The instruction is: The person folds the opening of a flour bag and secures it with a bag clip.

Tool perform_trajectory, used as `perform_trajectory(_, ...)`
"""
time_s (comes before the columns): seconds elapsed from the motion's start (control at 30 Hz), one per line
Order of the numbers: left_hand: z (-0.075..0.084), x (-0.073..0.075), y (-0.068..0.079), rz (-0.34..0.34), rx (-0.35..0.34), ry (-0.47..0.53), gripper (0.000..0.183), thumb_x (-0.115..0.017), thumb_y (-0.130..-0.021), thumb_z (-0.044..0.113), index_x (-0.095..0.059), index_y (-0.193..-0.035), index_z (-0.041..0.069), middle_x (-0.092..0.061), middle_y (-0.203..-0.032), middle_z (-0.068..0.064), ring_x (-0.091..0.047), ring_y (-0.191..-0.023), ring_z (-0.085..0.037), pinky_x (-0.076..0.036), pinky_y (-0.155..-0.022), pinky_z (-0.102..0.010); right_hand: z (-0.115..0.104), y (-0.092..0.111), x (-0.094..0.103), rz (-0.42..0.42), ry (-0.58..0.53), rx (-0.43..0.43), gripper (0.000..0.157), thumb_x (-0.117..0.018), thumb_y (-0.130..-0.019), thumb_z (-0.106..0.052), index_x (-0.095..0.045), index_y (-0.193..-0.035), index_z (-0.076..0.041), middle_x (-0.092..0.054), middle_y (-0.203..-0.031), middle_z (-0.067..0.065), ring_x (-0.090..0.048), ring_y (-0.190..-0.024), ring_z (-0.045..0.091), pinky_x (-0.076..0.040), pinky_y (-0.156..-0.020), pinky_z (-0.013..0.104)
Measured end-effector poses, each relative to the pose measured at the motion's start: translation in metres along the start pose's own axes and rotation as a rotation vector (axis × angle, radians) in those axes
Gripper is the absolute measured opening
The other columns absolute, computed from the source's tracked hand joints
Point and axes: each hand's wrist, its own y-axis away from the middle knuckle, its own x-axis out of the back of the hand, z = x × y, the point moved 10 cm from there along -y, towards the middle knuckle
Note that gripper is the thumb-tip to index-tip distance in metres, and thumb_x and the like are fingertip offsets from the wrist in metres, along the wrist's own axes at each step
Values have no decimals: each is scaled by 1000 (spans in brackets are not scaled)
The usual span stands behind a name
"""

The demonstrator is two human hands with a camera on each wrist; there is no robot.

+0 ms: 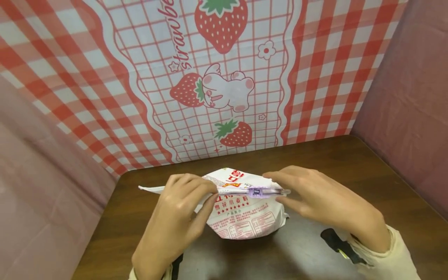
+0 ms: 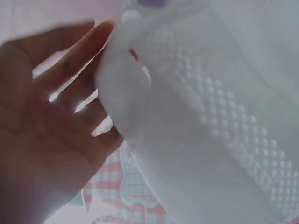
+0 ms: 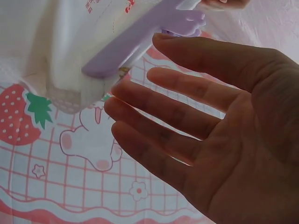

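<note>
A white flour bag [image 1: 241, 217] with red print stands on the table, its flattened top edge running left to right. A purple sealing clip [image 1: 256, 191] sits across that edge, on its right part. My left hand [image 1: 182, 206] pinches the bag's top edge left of the clip, thumb in front and fingers behind. In the left wrist view the white bag [image 2: 187, 154] hides part of the fingertips. My right hand [image 1: 315, 190] is at the clip's right end, fingers extended. In the right wrist view its fingers are straight and spread beside the purple clip [image 3: 126, 46].
The bag stands on a dark brown wooden table [image 1: 115, 233]. A red-and-white strawberry cloth [image 1: 224, 101] hangs behind it, with pink cloth [image 1: 402, 97] along the sides. Both sleeves have dark straps at the wrists.
</note>
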Motion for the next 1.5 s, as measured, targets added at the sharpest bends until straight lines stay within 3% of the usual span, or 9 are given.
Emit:
perform_trajectory(0.17,29,12,-1,140,-150,-15,21,-56,-101,13,-68,-88,3,-68,-94,-5,-62,-90,-22,-46,-80,-34,4,4,1,-10,6,-39,42,-75,-89,-19,-64,-130,-21,-65,-120,-9,-61,-109,8,-53,-86,38)
perform_trajectory(0.33,45,7,15,145,-286,-47,33,-49,-104,14,-55,-72,9,-51,-74,1,-50,-67,-13,-40,-63,-24,13,14,-2,-34,33,-77,46,-75,-90,-24,-62,-134,-18,-64,-123,-10,-61,-111,10,-53,-88,39)
perform_trajectory(0.43,41,0,32,116,-295,-58,36,-46,-104,15,-49,-69,12,-39,-64,7,-35,-55,-7,-28,-53,-16,21,21,-6,-64,38,-99,53,-73,-91,-32,-56,-140,-19,-62,-128,-9,-59,-117,12,-51,-92,42)
perform_trajectory(0.7,-4,-32,77,-74,-58,-91,26,-37,-108,20,-53,-90,10,-41,-69,11,-35,-57,1,-30,-50,-11,50,42,-26,-82,-69,-151,70,-68,-92,-45,-36,-153,-31,-51,-144,-10,-53,-127,15,-47,-98,44)
perform_trajectory(0.8,-18,-43,90,-153,-11,-93,14,-53,-101,15,-51,-87,13,-40,-69,13,-36,-61,1,-32,-53,-12,67,52,-49,-114,-178,-179,74,-69,-90,-46,-36,-153,-26,-52,-143,-6,-54,-126,16,-48,-97,41)
perform_trajectory(0.93,-41,-64,108,-298,75,-130,22,-76,-83,17,-54,-81,16,-48,-70,13,-44,-64,-3,-42,-59,-20,81,64,-79,-132,-271,-219,80,-72,-89,-46,-36,-153,-12,-58,-136,4,-60,-117,23,-52,-91,41)
perform_trajectory(1.07,-70,-94,132,-439,225,-150,34,-79,-84,33,-64,-104,10,-66,-90,3,-64,-81,-12,-54,-73,-34,78,68,-97,-112,-349,-159,77,-73,-90,-37,-38,-149,-2,-62,-126,4,-63,-109,23,-55,-85,38)
perform_trajectory(1.3,-91,-129,152,-414,350,55,89,-79,-81,48,-36,-149,10,-60,-134,-10,-62,-116,-21,-54,-91,-39,67,68,-113,-66,-428,-79,70,-74,-91,-25,-37,-148,-6,-65,-116,-2,-65,-101,18,-57,-78,32)
perform_trajectory(1.5,-93,-146,144,-403,361,154,85,-80,-78,51,-40,-145,20,-60,-134,-2,-62,-114,-17,-53,-92,-38,64,65,-121,-7,-372,-154,64,-79,-85,-33,-47,-135,-10,-68,-105,-4,-68,-87,12,-58,-71,30)
